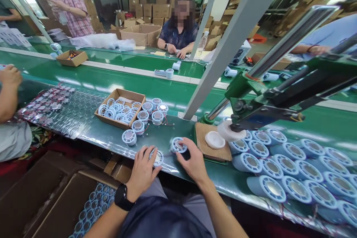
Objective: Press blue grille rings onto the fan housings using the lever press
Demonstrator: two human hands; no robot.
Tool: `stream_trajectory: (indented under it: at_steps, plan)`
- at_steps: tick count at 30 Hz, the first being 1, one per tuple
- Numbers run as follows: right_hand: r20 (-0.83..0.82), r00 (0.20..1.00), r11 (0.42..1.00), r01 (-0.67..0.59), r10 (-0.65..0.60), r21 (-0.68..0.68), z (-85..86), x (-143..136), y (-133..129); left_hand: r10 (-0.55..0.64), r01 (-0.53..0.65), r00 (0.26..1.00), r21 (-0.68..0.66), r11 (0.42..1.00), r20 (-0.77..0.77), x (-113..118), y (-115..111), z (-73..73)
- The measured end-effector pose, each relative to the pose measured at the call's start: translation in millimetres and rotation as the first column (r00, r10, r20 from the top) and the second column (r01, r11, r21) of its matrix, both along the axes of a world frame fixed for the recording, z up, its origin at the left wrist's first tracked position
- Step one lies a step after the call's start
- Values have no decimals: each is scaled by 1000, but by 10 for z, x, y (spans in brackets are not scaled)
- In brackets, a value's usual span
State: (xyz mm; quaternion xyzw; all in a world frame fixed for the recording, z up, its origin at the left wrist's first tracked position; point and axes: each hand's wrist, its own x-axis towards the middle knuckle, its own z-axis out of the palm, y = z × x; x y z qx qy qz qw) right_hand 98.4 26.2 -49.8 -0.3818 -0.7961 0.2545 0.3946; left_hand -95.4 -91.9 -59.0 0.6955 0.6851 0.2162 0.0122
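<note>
My left hand (143,167), with a dark watch on its wrist, curls around a light blue round housing (157,158) at the bench's front edge. The housing has a slotted ring and a silvery disc on top. Between the thumb and fingers of my right hand (193,161) is another light blue round housing (177,145), held over the bench. Several similar housings with red wires (143,116) stand beyond my left hand. Right of my right hand, a white round holder (214,140) sits on a brown board, under the white press head (231,131).
An open carton of light blue rings (118,113) stands at left, near wired small parts (51,102). Many housings (287,163) crowd the right. A green lever press (259,96) and grey post (217,55) rise ahead. Co-workers sit across the green conveyor (117,76) and at left.
</note>
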Motion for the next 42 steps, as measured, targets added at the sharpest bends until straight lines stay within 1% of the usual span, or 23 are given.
stream_trajectory:
  at_steps: [3,4,6,8,10,11,13,15,18,21,24,26,30,32,34,35,36,37,38,39,40,41,42]
  plan:
    - [26,1000,1000,-3,3,2,-42,370,-175,31,-30,988,-11,1000,149,-8,48,28]
    - [30,999,1000,-10,10,-7,-53,438,-242,45,-42,973,-17,999,226,11,81,66]
    - [11,1000,999,1,-1,-44,-73,492,-361,50,-35,916,-44,998,398,101,166,185]
    - [-39,998,996,39,-42,-85,-99,475,-433,-1,52,844,-78,996,537,260,260,330]
    - [-88,994,991,60,-71,-122,-126,441,-453,-82,169,794,-90,981,603,454,350,457]
    - [-106,992,989,59,-74,-138,-137,431,-450,-115,212,783,-87,973,612,548,392,501]
    - [-125,990,984,43,-65,-171,-152,428,-436,-148,245,779,-79,966,609,703,469,549]
    - [-127,990,977,29,-57,-213,-163,443,-424,-141,237,785,-82,968,604,797,531,559]
    - [-131,990,970,23,-56,-243,-180,464,-417,-96,205,787,-111,972,610,848,585,557]
    - [-146,988,977,26,-58,-214,-189,467,-416,-35,162,777,-146,976,628,859,587,551]
    - [-156,987,982,14,-44,-187,-171,465,-415,36,112,751,-181,977,659,865,559,522]
    - [-155,987,985,4,-31,-172,-151,468,-413,61,95,732,-190,977,678,865,541,494]
    - [-107,994,989,-19,3,-148,-145,480,-413,44,121,701,-179,976,712,855,530,450]
    - [-41,999,990,-41,35,-135,-159,493,-406,18,141,691,-159,977,722,857,531,430]
    - [43,996,988,-72,79,-139,-138,532,-380,-17,155,693,-126,980,721,865,530,401]
    - [88,990,985,-95,109,-146,-90,570,-356,-39,167,695,-109,980,718,870,528,384]
    - [133,980,981,-126,146,-148,0,623,-324,-62,184,696,-94,978,715,874,528,365]
    - [173,969,979,-157,178,-130,141,693,-284,-82,202,697,-85,976,712,876,529,349]
    - [199,962,982,-174,187,-79,341,779,-236,-95,217,701,-84,972,707,875,535,337]
    - [205,964,985,-174,167,14,604,879,-179,-98,225,707,-91,970,700,870,549,332]
    - [192,974,980,-146,118,139,924,987,-111,-91,224,718,-105,969,690,862,574,338]
    - [144,989,954,-66,24,292,1289,1095,-29,-80,217,731,-119,969,678,852,612,358]
    - [81,994,899,32,-75,436,1682,1197,69,-71,211,742,-131,969,666,842,666,393]
